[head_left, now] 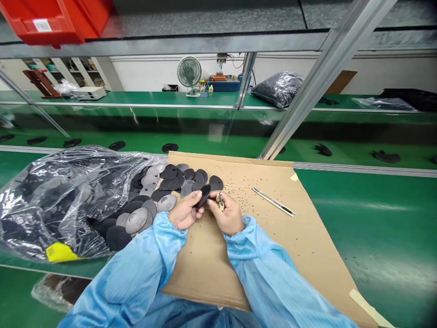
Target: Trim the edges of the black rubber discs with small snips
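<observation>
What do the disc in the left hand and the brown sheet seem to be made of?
Disc: probably plastic, dark and smooth, judging by its clean thin edge; rubber possible. Brown sheet: likely cardboard, matte, with a creased far edge.

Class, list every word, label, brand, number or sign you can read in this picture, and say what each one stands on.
No text can be read with certainty.
White label on the red bin: marks too small to read.
Grey oval piece in the pile: marks on its face, too blurred to read.
Yellow label at the plastic bag: any print is too blurred to read.
</observation>
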`<state>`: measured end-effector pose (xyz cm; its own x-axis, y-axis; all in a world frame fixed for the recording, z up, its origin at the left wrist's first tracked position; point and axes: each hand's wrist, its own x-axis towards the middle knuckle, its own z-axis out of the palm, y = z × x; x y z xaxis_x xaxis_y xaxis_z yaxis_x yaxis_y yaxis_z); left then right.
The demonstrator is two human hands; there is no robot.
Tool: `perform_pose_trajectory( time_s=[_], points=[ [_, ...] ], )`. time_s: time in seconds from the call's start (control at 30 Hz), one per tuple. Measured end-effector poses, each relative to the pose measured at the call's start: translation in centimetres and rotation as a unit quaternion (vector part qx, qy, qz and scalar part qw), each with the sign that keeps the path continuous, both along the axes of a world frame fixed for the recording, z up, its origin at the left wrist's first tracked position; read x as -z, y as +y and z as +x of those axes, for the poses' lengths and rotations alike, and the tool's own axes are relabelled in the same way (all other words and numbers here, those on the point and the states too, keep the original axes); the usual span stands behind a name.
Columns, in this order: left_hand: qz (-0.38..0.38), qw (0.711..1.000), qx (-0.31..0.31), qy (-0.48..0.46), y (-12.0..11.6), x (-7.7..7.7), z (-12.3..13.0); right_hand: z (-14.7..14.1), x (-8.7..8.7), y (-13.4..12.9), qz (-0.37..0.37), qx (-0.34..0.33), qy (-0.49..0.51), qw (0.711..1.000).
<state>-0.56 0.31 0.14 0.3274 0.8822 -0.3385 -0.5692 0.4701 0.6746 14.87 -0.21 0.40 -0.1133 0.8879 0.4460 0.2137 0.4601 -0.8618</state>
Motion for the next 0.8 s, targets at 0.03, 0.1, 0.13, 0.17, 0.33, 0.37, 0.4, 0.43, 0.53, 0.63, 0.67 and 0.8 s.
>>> perform_pose_trajectory(
  time_s=[0.03, 0.1, 0.13, 0.17, 0.33, 0.37, 0.4, 0.43, 0.53, 0.63, 0.67, 0.8],
  points=[
    [-0.004, 1.000, 0.009, -0.001, -0.1, 0.0, 0.0, 0.0, -0.1, -0.1, 0.017, 0.003, -0.001, 1.000],
    [-0.009, 1.000, 0.023, 0.001, -0.2, 0.0, 0.1, -0.1, -0.2, -0.1, 0.048, 0.002, -0.003, 0.999],
    [-0.010, 1.000, 0.028, 0.001, -0.3, 0.0, 0.1, -0.1, -0.2, -0.2, 0.060, 0.001, -0.005, 0.998],
    [-0.011, 0.999, 0.031, 0.003, -0.3, 0.0, 0.1, -0.1, -0.3, -0.2, 0.070, -0.001, -0.008, 0.998],
    [-0.002, 0.999, 0.029, 0.012, -0.4, 0.0, 0.3, -0.2, -0.4, -0.3, 0.099, -0.004, -0.023, 0.995],
    [0.005, 1.000, 0.024, 0.016, -0.4, 0.0, 0.4, -0.3, -0.4, -0.3, 0.106, 0.003, -0.024, 0.994],
    [0.013, 1.000, 0.016, 0.019, -0.5, 0.0, 0.5, -0.5, -0.3, -0.4, 0.115, 0.013, -0.022, 0.993],
    [0.021, 1.000, 0.008, 0.022, -0.6, 0.0, 0.6, -0.7, -0.3, -0.4, 0.124, 0.023, -0.019, 0.992],
    [0.041, 0.998, -0.017, 0.033, -0.7, 0.0, 0.9, -1.2, -0.1, -0.5, 0.134, 0.036, -0.005, 0.990],
    [0.050, 0.994, -0.073, 0.061, -0.7, -0.3, 1.3, -1.0, 0.2, -0.1, 0.112, 0.041, 0.007, 0.993],
    [0.045, 0.990, -0.104, 0.080, -0.5, -0.5, 1.4, -0.7, 0.3, 0.2, 0.104, 0.053, 0.013, 0.993],
    [0.053, 0.963, -0.210, 0.161, 1.4, -1.4, 1.8, 1.4, 1.2, 2.3, 0.093, 0.187, 0.054, 0.976]
  ],
)
